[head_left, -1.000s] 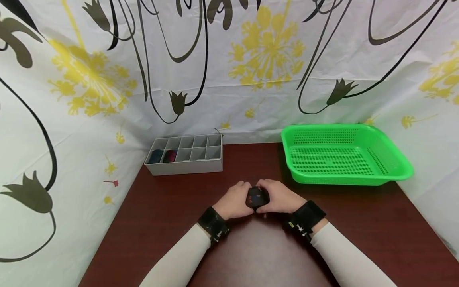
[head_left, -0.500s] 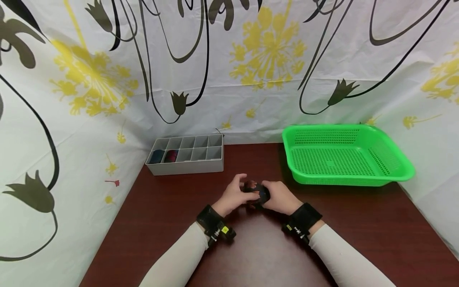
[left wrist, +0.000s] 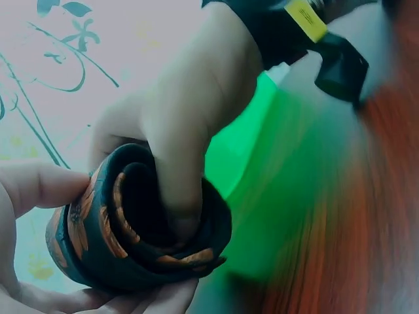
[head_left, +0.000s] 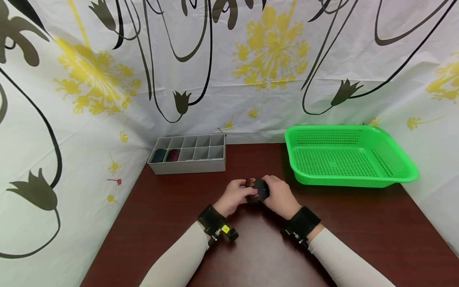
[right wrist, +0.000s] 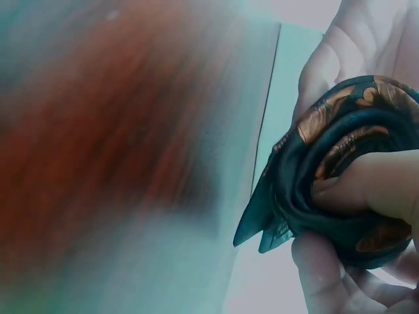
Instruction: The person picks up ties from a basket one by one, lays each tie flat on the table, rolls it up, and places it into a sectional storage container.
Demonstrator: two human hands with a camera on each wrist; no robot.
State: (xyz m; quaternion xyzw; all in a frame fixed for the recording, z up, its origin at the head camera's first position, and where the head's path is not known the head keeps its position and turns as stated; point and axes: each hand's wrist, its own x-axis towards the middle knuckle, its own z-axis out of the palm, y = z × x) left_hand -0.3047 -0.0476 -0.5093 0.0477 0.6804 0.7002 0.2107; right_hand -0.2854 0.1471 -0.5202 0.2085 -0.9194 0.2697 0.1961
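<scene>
Gripping, both hands together, one rolled cloth (head_left: 257, 190): dark, orange-patterned, wound into a tight coil.

Location: above the table (head_left: 165, 215), near its middle, between the two hands; whether lifted clear of the wood or resting on it, not to be told from the head view.

Left hand (head_left: 234, 194): fingers curled round the roll's left side; in the left wrist view, one digit pushed into the coil's centre (left wrist: 177, 196), the rest wrapped over the outer layer. Grasping the roll.

Right hand (head_left: 280, 195): fingers curled round the right side; in the right wrist view, a fingertip (right wrist: 366, 186) pressed into the spiral, others cupped beneath. Also grasping the roll; a loose corner of cloth (right wrist: 258, 232) hung free at the edge.

Axis: coil's long axis roughly left to right, one open end facing each hand, judged from the two wrist views. Roll held evenly, neither hand clearly nearer.

Surroundings: grey divider box (head_left: 188, 153) at back left, well apart from the hands, two dark rolls seen in its leftmost cells, other cells showing nothing; nearer the left hand. Green basket (head_left: 394, 165) at back right, nearer the right hand. Black bands on both wrists. Patterned sheet behind and at both sides.
</scene>
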